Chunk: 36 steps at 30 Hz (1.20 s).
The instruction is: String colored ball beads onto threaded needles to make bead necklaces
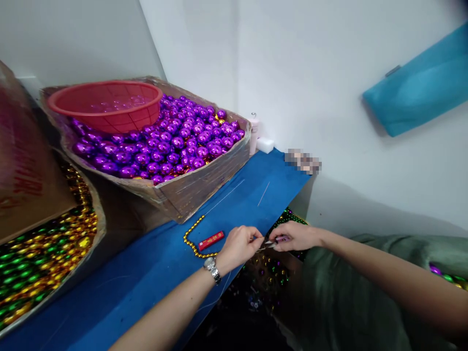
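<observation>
My left hand point(238, 246), with a wristwatch point(212, 268) on its wrist, hovers at the front edge of a blue table point(153, 263); its fingers are pinched on a thin thread. My right hand point(294, 236) meets it from the right, closed round small scissors or snips point(272, 242) with a purple handle. A strand of gold beads point(193, 239) curves on the table just left of my left hand. Beside it lies a small red lighter-like object point(211, 240).
A cardboard box point(190, 187) heaped with shiny purple balls holds a red plastic basket point(106, 105). At the left, a container point(47, 248) holds gold and green beads. More bead strands point(270, 273) hang below the table edge. A green cloth point(365, 292) lies at the right.
</observation>
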Each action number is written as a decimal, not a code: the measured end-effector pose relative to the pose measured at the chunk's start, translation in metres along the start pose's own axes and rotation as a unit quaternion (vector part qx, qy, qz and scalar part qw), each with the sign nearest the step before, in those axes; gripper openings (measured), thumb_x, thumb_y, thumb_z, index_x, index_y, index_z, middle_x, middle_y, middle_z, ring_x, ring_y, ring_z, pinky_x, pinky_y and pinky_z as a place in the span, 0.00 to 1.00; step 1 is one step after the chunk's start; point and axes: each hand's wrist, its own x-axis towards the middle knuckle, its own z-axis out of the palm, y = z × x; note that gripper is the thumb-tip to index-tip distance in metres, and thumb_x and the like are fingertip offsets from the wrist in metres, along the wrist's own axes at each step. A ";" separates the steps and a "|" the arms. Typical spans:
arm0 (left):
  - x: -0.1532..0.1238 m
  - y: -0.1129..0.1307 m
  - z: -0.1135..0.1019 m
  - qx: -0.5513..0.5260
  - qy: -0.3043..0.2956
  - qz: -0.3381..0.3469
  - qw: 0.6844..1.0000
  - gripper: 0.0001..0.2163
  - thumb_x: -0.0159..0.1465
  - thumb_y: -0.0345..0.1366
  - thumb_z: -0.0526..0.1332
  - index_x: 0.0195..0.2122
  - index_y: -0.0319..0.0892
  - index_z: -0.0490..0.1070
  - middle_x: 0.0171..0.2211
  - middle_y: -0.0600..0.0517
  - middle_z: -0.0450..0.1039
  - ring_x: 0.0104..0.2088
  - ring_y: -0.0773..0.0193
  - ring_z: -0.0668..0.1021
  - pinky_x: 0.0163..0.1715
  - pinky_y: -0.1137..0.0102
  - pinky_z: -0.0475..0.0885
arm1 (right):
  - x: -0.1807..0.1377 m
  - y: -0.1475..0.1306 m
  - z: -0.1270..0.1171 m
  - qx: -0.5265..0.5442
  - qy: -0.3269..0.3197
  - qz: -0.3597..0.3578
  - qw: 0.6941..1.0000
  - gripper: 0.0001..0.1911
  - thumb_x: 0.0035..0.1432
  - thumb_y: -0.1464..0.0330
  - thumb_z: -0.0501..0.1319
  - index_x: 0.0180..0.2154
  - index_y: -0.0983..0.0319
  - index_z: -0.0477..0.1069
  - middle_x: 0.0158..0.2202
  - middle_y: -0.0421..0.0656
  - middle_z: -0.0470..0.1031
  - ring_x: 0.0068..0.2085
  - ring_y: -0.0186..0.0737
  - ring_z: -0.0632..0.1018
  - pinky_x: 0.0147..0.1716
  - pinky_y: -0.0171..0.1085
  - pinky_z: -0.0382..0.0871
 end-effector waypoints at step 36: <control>-0.009 0.009 -0.004 -0.050 0.008 0.006 0.999 0.11 0.60 0.37 0.54 0.30 0.42 0.75 0.24 0.53 0.75 0.25 0.65 0.73 0.26 0.73 0.63 | 0.011 0.015 0.011 0.032 -0.041 -0.032 0.998 0.14 0.63 0.61 0.56 0.43 0.64 0.70 0.38 0.42 0.74 0.36 0.36 0.76 0.37 0.39 0.71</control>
